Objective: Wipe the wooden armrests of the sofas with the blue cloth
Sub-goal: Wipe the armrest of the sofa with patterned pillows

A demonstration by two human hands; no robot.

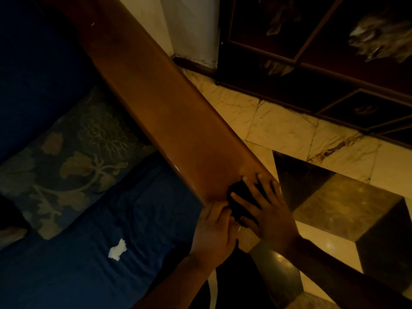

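We press the dark cloth [239, 197] flat under our spread right hand [265, 210] at the wooden armrest's [169, 108] near end; our left hand [214, 233] pinches its edge. Bunched cloth could slip off sideways.

Glossy wooden armrest [169, 112], marble floor [278, 128]
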